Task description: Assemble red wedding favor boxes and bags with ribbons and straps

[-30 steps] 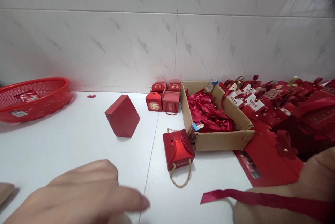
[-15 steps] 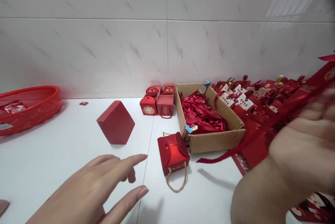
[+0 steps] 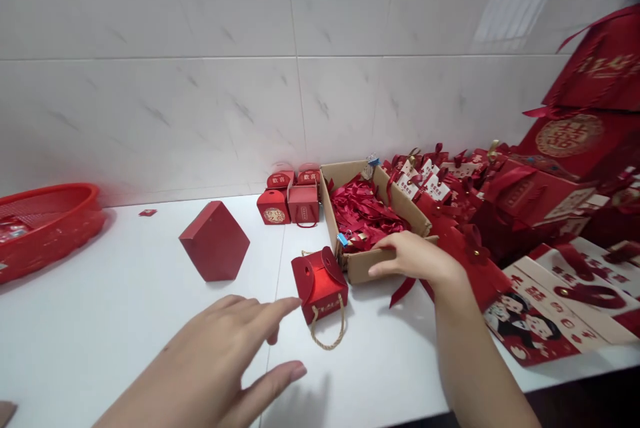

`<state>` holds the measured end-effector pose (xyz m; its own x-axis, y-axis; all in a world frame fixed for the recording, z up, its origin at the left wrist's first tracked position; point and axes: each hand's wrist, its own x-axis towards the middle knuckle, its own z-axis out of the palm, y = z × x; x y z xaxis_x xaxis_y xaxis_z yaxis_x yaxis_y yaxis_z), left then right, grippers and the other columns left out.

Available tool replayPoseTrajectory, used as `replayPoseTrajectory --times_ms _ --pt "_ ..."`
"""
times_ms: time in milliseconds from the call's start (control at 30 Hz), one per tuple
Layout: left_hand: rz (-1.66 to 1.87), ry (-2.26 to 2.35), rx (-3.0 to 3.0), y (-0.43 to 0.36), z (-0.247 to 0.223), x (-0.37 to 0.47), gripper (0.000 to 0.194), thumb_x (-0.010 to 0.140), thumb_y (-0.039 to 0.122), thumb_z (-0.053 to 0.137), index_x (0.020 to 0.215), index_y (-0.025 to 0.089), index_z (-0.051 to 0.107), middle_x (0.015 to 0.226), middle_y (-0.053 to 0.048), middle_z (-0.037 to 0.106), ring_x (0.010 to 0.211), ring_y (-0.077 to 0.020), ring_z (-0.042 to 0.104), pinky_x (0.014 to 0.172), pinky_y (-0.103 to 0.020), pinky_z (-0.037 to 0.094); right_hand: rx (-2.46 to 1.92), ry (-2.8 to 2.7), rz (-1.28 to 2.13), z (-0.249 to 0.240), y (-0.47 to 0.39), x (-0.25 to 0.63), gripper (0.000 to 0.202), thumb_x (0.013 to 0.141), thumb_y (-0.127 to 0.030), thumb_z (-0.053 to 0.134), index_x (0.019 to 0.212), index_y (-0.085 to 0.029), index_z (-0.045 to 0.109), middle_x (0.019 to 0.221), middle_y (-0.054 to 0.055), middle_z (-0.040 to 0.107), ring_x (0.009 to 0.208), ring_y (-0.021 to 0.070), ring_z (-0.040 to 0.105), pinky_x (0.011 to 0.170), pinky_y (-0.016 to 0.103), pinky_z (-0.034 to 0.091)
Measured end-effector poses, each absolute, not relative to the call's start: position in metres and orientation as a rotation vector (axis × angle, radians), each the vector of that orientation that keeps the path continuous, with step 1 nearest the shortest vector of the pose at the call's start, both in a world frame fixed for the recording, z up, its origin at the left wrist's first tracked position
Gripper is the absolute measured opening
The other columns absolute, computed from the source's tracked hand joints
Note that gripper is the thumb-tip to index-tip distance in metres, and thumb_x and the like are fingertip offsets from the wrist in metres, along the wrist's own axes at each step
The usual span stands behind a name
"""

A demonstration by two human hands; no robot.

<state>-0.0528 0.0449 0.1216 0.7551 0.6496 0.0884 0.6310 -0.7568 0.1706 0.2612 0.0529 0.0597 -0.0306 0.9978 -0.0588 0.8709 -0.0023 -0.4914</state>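
Note:
My left hand [image 3: 225, 355] hovers at the lower middle with thumb and fingers apart, holding nothing. Just beyond its fingertips a red gift box [image 3: 325, 288] with a twisted rope handle stands on the white table [image 3: 150, 341]. My right hand [image 3: 413, 258] is at the near edge of an open carton [image 3: 360, 268], its fingers curled and partly hidden. Below that hand hangs the end of a red ribbon [image 3: 403, 292]; its upper part is hidden by the hand. Many cut red ribbons [image 3: 367, 208] fill the carton.
A plain red box [image 3: 215, 241] stands left of centre. Small red boxes [image 3: 303, 205] are by the tiled wall [image 3: 200, 128]. A red basket [image 3: 50, 241] is at far left. Red and white gift bags [image 3: 540, 328] and stacked boxes [image 3: 575, 141] crowd the right.
My right hand has moved left from the right edge to the carton, and the ribbon end has come with it. The view has shifted to the right. My left hand keeps its open shape.

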Motion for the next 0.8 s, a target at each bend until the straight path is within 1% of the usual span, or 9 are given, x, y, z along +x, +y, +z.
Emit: replayPoseTrajectory --times_ms 67,133,200,233,333,400,500,700,800 --pt "0.084 0.922 2.820 0.039 0.121 -0.029 0.030 0.090 0.040 0.045 0.114 0.027 0.057 0.086 -0.004 0.067 0.076 -0.0203 0.063 0.065 -0.029 0.048 -1.967 -2.022 0.363 0.050 0.040 0.252 0.028 0.078 -0.040 0.067 0.098 -0.020 0.070 0.096 0.007 0.070 0.091 0.0254 0.062 0.082 0.033 0.041" --pt "-0.127 0.745 2.778 0.037 0.108 0.002 0.027 0.090 0.041 0.043 0.095 0.023 0.063 0.079 -0.005 0.066 0.068 -0.0220 0.062 0.059 -0.029 0.045 -1.974 -2.025 0.194 0.041 0.030 0.244 0.021 0.085 -0.032 0.060 0.101 -0.021 0.069 0.098 0.007 0.069 0.097 0.0248 0.060 0.088 0.035 0.037" --pt "-0.253 0.719 2.645 0.039 0.081 0.035 0.045 0.089 0.052 0.037 0.072 0.018 0.062 0.065 -0.007 0.063 0.058 -0.0231 0.060 0.054 -0.030 0.041 -1.975 -2.018 0.134 0.032 0.021 0.237 0.020 0.088 -0.028 0.055 0.102 -0.022 0.068 0.100 0.006 0.068 0.098 0.0236 0.058 0.088 0.036 0.035" --pt "-0.188 0.730 2.547 0.041 0.064 0.050 0.052 0.089 0.056 0.032 0.068 0.018 0.059 0.061 -0.007 0.061 0.057 -0.0231 0.059 0.053 -0.030 0.040 -1.968 -2.019 0.126 0.028 0.018 0.235 0.020 0.089 -0.027 0.055 0.103 -0.022 0.067 0.101 0.006 0.068 0.098 0.0230 0.058 0.088 0.036 0.034" --pt "0.207 0.790 2.035 0.047 0.008 0.081 0.062 0.086 0.066 0.022 0.069 0.017 0.056 0.065 -0.008 0.062 0.063 -0.0209 0.061 0.055 -0.027 0.042 -1.942 -2.018 0.108 0.017 0.007 0.232 0.022 0.089 -0.024 0.052 0.107 -0.022 0.065 0.103 0.006 0.067 0.099 0.0223 0.056 0.086 0.035 0.033" --pt "0.307 0.874 1.532 0.051 -0.025 0.091 0.072 0.078 0.077 0.020 0.074 0.015 0.057 0.062 -0.007 0.062 0.054 -0.0194 0.060 0.045 -0.025 0.039 -1.932 -2.004 0.091 0.011 0.001 0.231 0.023 0.090 -0.023 0.050 0.109 -0.022 0.065 0.105 0.006 0.066 0.101 0.0223 0.054 0.087 0.035 0.032" --pt "0.495 0.853 1.107 0.055 -0.057 0.099 0.079 0.068 0.084 0.021 0.063 0.013 0.056 0.050 -0.008 0.059 0.041 -0.0170 0.054 0.041 -0.025 0.036 -1.914 -1.977 0.070 0.004 -0.007 0.227 0.025 0.091 -0.022 0.049 0.111 -0.023 0.063 0.109 0.005 0.064 0.103 0.0222 0.052 0.090 0.036 0.030" --pt "0.779 0.719 1.039 0.051 -0.080 0.108 0.057 0.070 0.067 0.045 0.061 0.013 0.058 0.049 -0.005 0.058 0.046 -0.0143 0.052 0.048 -0.025 0.037 -1.829 -1.925 0.139 -0.006 -0.025 0.222 0.030 0.095 -0.028 0.039 0.115 -0.022 0.061 0.118 0.007 0.061 0.109 0.0244 0.050 0.093 0.040 0.030" --pt "0.839 0.673 1.019 0.047 -0.085 0.109 0.051 0.068 0.063 0.051 0.065 0.012 0.058 0.050 -0.004 0.056 0.044 -0.0148 0.052 0.048 -0.026 0.036 -1.791 -1.850 0.259 -0.005 -0.022 0.227 0.034 0.096 -0.027 0.033 0.099 -0.019 0.066 0.106 0.009 0.066 0.102 0.0268 0.055 0.088 0.043 0.036"
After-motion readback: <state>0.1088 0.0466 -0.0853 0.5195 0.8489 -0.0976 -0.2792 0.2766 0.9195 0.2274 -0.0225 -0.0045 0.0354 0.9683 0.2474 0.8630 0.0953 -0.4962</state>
